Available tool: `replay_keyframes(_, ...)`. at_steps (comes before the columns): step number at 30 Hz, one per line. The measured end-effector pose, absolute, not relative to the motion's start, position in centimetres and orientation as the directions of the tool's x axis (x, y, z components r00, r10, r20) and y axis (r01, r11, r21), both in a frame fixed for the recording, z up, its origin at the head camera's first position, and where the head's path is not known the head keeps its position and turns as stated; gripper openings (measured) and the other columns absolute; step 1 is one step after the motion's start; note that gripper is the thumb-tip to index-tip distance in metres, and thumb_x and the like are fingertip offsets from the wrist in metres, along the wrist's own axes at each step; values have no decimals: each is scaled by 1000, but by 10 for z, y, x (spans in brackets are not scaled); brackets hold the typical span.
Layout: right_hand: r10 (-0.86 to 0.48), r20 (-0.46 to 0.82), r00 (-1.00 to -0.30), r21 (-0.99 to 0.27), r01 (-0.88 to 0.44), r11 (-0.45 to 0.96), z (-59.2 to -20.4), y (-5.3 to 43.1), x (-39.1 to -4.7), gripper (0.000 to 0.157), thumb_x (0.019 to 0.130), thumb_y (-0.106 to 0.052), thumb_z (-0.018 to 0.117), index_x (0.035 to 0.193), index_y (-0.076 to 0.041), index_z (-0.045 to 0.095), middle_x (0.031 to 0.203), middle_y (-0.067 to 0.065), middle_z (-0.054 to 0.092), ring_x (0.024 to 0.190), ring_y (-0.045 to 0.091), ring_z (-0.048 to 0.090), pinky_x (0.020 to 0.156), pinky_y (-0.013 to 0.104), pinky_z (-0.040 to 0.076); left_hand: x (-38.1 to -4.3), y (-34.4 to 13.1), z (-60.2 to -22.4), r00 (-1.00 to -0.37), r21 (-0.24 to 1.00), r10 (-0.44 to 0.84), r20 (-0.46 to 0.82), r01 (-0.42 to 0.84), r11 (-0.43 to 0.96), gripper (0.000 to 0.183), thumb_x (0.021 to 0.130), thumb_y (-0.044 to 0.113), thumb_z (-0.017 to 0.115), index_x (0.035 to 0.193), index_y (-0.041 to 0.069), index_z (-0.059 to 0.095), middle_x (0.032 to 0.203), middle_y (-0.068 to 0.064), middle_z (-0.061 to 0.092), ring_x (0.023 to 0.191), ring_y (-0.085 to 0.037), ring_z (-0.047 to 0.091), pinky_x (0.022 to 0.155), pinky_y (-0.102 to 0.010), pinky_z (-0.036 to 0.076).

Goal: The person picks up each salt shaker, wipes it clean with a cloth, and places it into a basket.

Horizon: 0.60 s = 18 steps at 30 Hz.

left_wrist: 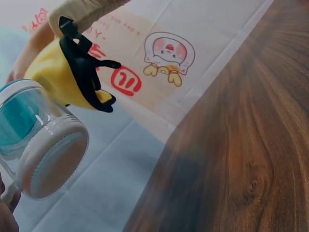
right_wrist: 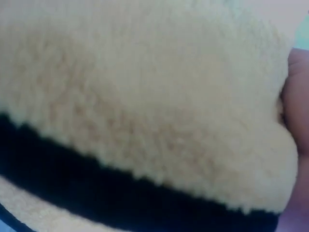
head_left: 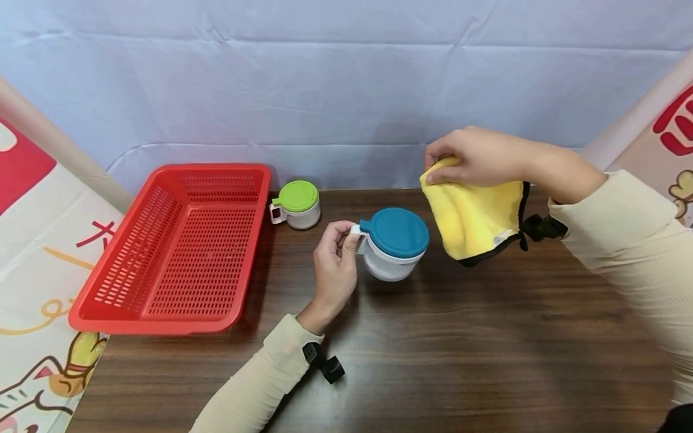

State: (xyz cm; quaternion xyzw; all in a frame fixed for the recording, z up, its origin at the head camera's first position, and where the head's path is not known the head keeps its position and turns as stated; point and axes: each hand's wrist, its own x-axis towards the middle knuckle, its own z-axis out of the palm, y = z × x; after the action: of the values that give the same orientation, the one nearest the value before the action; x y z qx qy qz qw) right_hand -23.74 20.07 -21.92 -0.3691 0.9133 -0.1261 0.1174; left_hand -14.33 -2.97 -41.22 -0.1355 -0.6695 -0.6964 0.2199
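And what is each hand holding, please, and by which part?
The left fingers grip the clear, round, blue-lidded jar by its white handle; the right fingers pinch the yellow, black-edged fluffy cloth by its upper end.

Blue-lidded jar, yellow cloth; aloft

1 red basket, 1 green-lidded jar side by side on wooden table; pale backdrop behind.

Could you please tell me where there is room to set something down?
Widest: the bare table between left sleeve and right sleeve, in front of the blue-lidded jar. Smaller: between left sleeve and red basket. Crowded: around the green-lidded jar, beside that basket.
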Motion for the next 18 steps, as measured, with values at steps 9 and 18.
replay_keyframes(9,-775,-120,-620,-431,-671,604,-219,173,-223,11,102,-22,65,92,-18,68,81,-5,62,71,13,53,70,30,43,-144,-29,-413,-860,867,-128,493,498,-7,14,102,2,59,107,-11,58,101,-21,65,93,-15,63,83,-23,53)
replay_keyframes(18,-762,-112,-638,-453,-650,610,-232,146,-215,14,102,-19,64,90,-15,68,82,-3,63,73,14,55,72,32,45,-143,-30,-411,-860,869,-131,493,495,12,15,102,4,59,108,-10,59,100,-20,65,91,-16,61,81,-22,52)
